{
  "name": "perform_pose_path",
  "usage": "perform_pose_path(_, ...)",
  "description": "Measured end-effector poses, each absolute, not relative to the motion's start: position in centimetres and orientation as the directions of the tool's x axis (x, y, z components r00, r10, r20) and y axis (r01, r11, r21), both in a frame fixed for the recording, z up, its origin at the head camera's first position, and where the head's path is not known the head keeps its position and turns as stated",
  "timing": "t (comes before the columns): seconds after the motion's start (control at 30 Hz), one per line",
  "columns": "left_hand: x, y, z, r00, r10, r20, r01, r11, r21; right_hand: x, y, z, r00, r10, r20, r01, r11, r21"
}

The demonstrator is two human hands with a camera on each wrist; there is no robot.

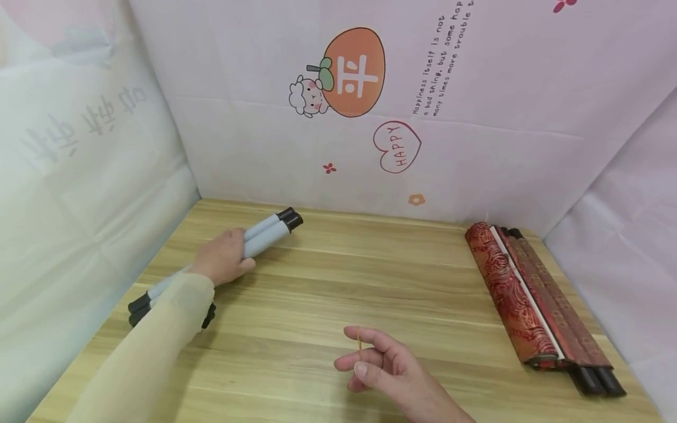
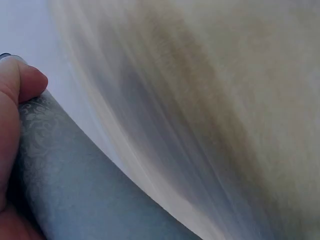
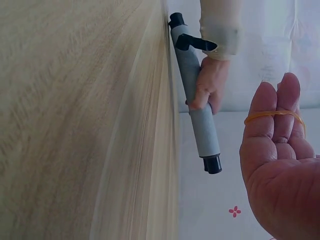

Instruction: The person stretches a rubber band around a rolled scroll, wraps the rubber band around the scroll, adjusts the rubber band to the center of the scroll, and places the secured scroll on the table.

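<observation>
My left hand (image 1: 221, 258) grips a light blue-grey rolled scroll (image 1: 267, 235) with black end knobs, at the left of the table. Two rolls lie side by side in it, and its fine leafy pattern shows in the left wrist view, where a thumb (image 2: 32, 82) lies over its edge. Near the front middle, my right hand (image 1: 394, 373) is held palm up over the table with its fingers loosely extended. A thin orange rubber band (image 3: 272, 114) loops around those fingers. In the right wrist view the scroll (image 3: 205, 135) slants below the left hand.
On the right side of the wooden table (image 1: 328, 288) lie red and brown patterned scrolls (image 1: 510, 299) with black knobs. White printed cloth (image 1: 254, 135) stands behind the table and along both sides.
</observation>
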State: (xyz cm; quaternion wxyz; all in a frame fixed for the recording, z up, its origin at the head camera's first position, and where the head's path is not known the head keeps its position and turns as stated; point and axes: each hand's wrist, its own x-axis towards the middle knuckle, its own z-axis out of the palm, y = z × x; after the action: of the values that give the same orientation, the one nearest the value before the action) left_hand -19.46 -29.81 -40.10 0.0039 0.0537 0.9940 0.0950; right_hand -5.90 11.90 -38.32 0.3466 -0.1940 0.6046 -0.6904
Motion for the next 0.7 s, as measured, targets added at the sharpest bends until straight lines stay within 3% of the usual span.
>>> perform_pose_path(0.4,-18.9,-28.6,-42.2,-0.984,0.16,0.074,0.169,0.978,0.123,-6.0,12.0,-38.4,-0.691,-0.706,-0.154,0.211,0.007,-0.978)
perform_pose_path(0.7,-17.6,-26.8,-41.1,-0.969,0.229,0.09,0.237,0.967,0.094,-6.1,12.1,-38.3,-0.718,-0.671,-0.186,0.206,0.05,-0.977)
